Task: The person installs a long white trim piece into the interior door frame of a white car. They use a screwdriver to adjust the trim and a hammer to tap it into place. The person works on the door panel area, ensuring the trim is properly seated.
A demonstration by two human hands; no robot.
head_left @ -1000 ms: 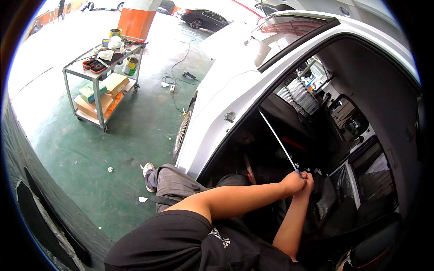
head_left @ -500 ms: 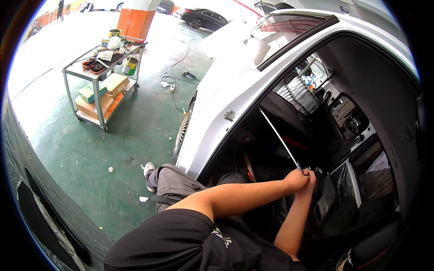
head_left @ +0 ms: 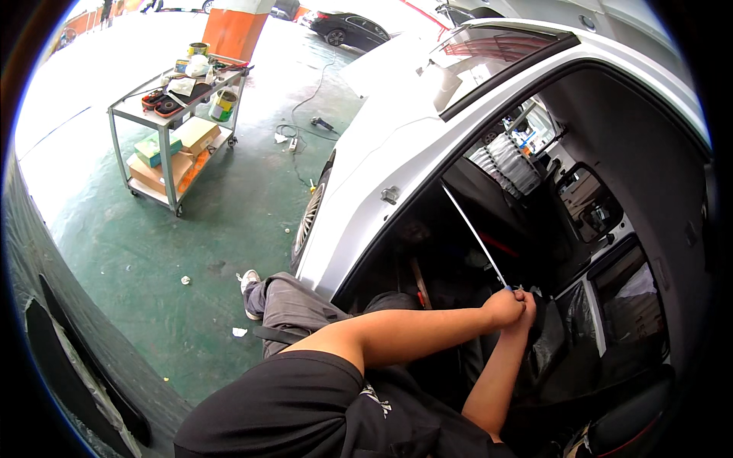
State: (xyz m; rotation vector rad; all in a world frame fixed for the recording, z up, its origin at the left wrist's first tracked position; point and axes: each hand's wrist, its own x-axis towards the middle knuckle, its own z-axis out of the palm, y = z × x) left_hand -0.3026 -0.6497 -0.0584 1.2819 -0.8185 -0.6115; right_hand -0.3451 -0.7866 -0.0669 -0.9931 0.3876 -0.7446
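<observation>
A long, thin metal rod (head_left: 471, 229) slants through the open doorway of a white car (head_left: 359, 198). Its far end meets the dark edge of the door opening, where the tip is hard to make out. At the near end, a bit of blue shows beside my fingers. My left hand (head_left: 503, 308) is closed round that end, and my right hand (head_left: 526, 311) is closed against it on the right, the two touching. Most of the rod's grip is hidden inside my hands. Below them the dark car interior shows little detail.
A metal cart (head_left: 164, 131) with tools, tins and boxes stands on the green floor at left. A corded power tool (head_left: 322, 123) and cable lie beyond it. The car's front wheel (head_left: 311, 217) is by my leg. Plastic-covered panelling (head_left: 84, 359) borders the left.
My hands and the rod keep almost the same place and angle. The whole view has shifted very slightly.
</observation>
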